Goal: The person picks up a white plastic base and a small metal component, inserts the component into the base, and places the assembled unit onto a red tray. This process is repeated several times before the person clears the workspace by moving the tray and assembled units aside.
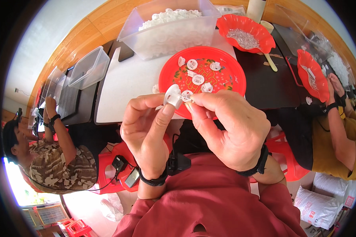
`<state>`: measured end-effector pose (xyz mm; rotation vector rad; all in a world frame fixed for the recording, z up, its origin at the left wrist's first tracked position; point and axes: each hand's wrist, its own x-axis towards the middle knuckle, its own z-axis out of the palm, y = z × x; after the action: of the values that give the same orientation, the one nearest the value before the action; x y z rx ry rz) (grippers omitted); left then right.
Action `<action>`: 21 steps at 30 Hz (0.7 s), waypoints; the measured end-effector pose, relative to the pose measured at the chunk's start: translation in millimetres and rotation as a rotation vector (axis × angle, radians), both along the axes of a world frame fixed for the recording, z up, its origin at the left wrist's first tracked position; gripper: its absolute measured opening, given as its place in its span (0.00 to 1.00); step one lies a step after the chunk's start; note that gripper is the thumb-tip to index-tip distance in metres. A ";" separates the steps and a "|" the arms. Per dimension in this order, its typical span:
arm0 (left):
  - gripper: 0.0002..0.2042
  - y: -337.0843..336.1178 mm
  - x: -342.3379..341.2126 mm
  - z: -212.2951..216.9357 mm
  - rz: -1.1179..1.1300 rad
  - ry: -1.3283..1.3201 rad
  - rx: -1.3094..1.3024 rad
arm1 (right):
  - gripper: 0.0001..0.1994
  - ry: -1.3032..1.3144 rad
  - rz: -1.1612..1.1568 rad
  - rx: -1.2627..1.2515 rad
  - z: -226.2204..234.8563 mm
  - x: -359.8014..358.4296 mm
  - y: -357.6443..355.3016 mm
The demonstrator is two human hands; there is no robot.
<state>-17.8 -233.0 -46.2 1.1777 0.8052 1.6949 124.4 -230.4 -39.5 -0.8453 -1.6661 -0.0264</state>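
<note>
Head view: near the centre of the frame, the left hand (148, 132) pinches a white part (172, 97) between thumb and fingertips, its round face tilted toward the left. Just right of it, the right hand (235, 128) grips a small clear piece (184, 97) between thumb and forefinger, close against the white part; the piece is tiny and partly covered by the fingertips, so I can't tell whether it is seated in the part. Both wrists wear black bands (261, 160).

Behind the hands, at the centre, a red tray (168, 67) carries several loose white discs (197, 79). It sits on a white table (120, 89). At the top centre, a clear bin (152, 45) is heaped with white pieces (172, 16). At the upper right, a red bowl (224, 24) holds clear bits (243, 38), with a pale spoon (271, 63) just below its rim. A second red bowl (304, 59) stands farther right. A clear box (89, 69) is at the upper left. One person (63, 162) sits at the left edge, another (340, 138) at the right, above white sacks (316, 207) in the lower right.
</note>
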 end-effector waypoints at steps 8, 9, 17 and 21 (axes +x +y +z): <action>0.08 1.1 3.4 -3.3 -0.007 -0.033 0.009 | 0.10 -0.066 -0.046 0.097 -2.8 -2.5 1.5; 0.07 0.6 2.6 -2.3 -0.013 -0.033 -0.007 | 0.10 -0.067 -0.048 0.089 -2.3 -2.5 1.3; 0.07 -0.3 -2.3 0.6 -0.073 -0.054 -0.024 | 0.10 0.000 0.081 -0.050 2.0 3.7 -1.9; 0.06 1.7 2.4 -1.0 0.000 -0.026 0.028 | 0.11 0.050 0.092 -0.136 5.2 3.9 -6.7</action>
<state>-15.5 -231.3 -47.2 1.1722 0.7680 1.7227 128.3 -237.0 -34.3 -0.8631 -1.6724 0.1716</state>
